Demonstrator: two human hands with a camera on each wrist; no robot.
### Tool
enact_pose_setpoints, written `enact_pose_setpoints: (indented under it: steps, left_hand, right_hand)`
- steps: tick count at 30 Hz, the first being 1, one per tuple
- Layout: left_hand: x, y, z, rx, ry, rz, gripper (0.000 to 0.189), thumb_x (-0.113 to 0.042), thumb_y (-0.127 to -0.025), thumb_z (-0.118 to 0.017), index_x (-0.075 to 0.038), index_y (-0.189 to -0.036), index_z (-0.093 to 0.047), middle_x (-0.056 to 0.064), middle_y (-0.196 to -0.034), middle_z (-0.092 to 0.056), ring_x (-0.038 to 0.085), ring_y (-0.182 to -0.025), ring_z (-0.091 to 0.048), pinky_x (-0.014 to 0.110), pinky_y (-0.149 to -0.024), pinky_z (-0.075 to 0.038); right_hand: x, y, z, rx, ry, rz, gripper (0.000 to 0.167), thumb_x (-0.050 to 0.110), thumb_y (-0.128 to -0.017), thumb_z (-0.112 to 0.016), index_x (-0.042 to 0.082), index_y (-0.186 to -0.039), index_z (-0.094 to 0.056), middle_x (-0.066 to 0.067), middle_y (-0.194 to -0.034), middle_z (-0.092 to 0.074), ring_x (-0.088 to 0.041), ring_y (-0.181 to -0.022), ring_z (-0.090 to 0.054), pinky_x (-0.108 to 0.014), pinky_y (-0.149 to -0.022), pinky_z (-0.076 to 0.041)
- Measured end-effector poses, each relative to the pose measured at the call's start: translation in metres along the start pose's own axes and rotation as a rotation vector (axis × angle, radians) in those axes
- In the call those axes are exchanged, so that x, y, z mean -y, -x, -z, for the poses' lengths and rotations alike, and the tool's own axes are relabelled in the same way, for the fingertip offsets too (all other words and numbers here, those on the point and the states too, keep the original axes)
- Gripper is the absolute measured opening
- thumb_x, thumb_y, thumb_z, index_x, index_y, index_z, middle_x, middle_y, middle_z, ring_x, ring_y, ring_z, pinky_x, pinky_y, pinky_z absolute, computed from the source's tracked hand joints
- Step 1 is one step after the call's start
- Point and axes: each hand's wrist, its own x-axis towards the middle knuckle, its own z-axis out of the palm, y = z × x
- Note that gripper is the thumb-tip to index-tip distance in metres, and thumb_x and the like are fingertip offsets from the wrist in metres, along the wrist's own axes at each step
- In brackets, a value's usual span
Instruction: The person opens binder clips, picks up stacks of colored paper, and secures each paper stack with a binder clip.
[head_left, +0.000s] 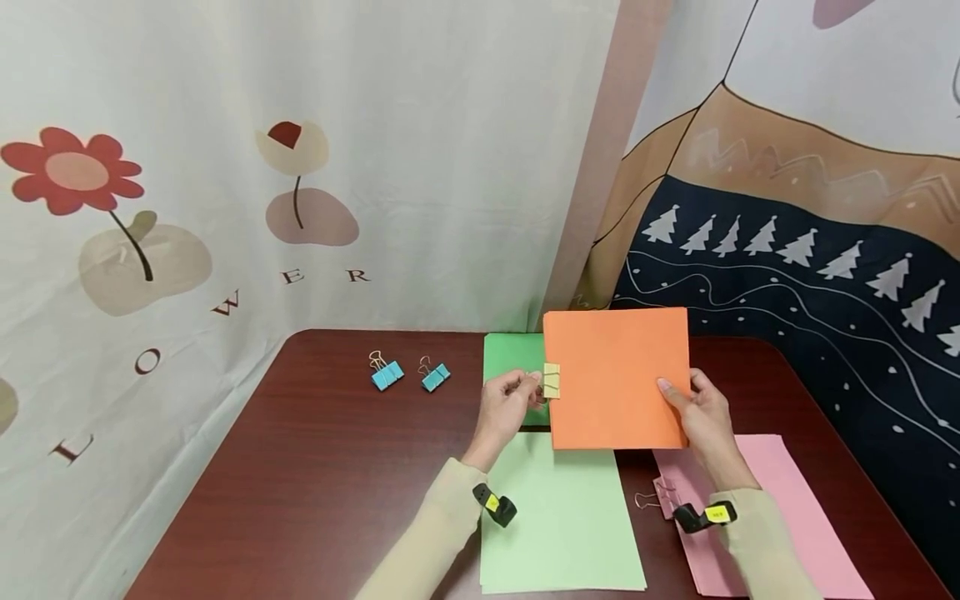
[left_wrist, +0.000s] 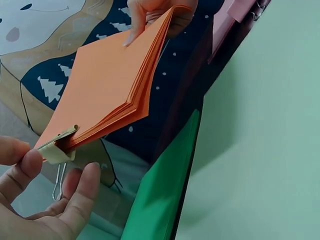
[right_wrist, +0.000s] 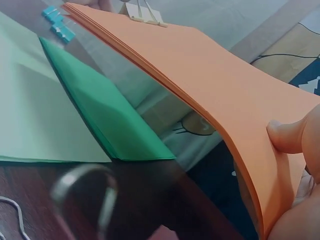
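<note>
Orange paper stack: the orange stack (head_left: 619, 379) is held up above the table between both hands, overlapping the green sheets in the head view; its sheets bend near the right hand.
Yellow clip: the yellow clip (head_left: 552, 381) sits over the stack's left edge, a wire handle hanging beneath it.
Left hand: the left hand (head_left: 510, 404) pinches at the yellow clip with thumb and finger – its other fingers lie looser around the handle.
Right hand: the right hand (head_left: 705, 412) grips the stack's right edge, thumb on the front, fingers behind.
Green paper: light green sheets (head_left: 558, 525) lie nearest the person; darker green sheets (head_left: 512, 354) lie beyond them.
Pink paper: pink sheets (head_left: 795, 517) lie to the right – a pink clip (head_left: 666, 498) on their left edge.
Blue clips: a left one (head_left: 387, 376) and a right one (head_left: 435, 377), side by side, apart.
Table: dark reddish-brown wood (head_left: 322, 467), with a pale curtain (head_left: 450, 150) behind.
</note>
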Motion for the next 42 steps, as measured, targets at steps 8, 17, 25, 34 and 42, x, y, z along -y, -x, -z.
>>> enact_pose_setpoints:
  steps: [8, 17, 25, 34, 42]
  left_hand:
    - [-0.004, -0.007, -0.003, 0.061, 0.047, 0.106, 0.037, -0.027, -0.101, -0.067, 0.005, -0.085, -0.059, 0.018, -0.102, -0.070, 0.045, -0.092, -0.073, 0.046, -0.087, -0.062]
    - [-0.010, -0.017, -0.013, 0.043, 0.028, 0.186, 0.019, -0.024, -0.094, -0.076, -0.008, -0.087, -0.068, 0.009, -0.098, -0.075, 0.038, -0.100, -0.075, 0.039, -0.097, -0.059]
    - [-0.015, -0.030, -0.020, 0.089, 0.042, 0.212, 0.017, -0.024, -0.089, -0.081, -0.011, -0.094, -0.071, 0.002, -0.096, -0.070, 0.042, -0.111, -0.070, 0.049, -0.101, -0.056]
    - [-0.018, -0.051, -0.036, 0.212, 0.107, 0.212, 0.015, -0.022, -0.092, -0.079, -0.010, -0.095, -0.071, 0.019, -0.119, -0.073, 0.031, -0.100, -0.076, 0.051, -0.100, -0.057]
    - [-0.021, -0.064, -0.061, 0.236, -0.033, 0.236, 0.010, -0.019, -0.095, -0.075, -0.011, -0.092, -0.070, 0.024, -0.114, -0.074, 0.042, -0.105, -0.073, 0.044, -0.089, -0.062]
  right_hand:
    - [0.006, 0.001, 0.014, 0.020, 0.036, 0.000, 0.028, 0.041, -0.100, -0.066, 0.028, -0.120, -0.051, 0.019, -0.082, -0.073, -0.007, -0.075, -0.075, -0.033, -0.067, -0.064]
    - [0.012, -0.005, 0.031, 0.036, 0.090, -0.012, 0.029, 0.044, -0.099, -0.066, 0.027, -0.118, -0.051, 0.017, -0.081, -0.072, -0.008, -0.074, -0.074, -0.035, -0.067, -0.064]
    - [0.020, -0.011, 0.047, 0.040, 0.166, -0.012, 0.027, 0.046, -0.100, -0.063, 0.030, -0.119, -0.051, 0.018, -0.081, -0.071, -0.009, -0.075, -0.074, -0.036, -0.068, -0.064]
    - [0.021, -0.028, 0.071, 0.014, 0.224, -0.018, 0.025, 0.046, -0.100, -0.065, 0.031, -0.115, -0.052, 0.018, -0.079, -0.068, -0.009, -0.071, -0.072, -0.034, -0.066, -0.063]
    - [0.014, -0.042, 0.094, -0.031, 0.348, -0.045, 0.049, 0.048, -0.100, -0.063, 0.012, -0.130, -0.049, 0.015, -0.077, -0.065, -0.010, -0.068, -0.070, -0.033, -0.063, -0.061]
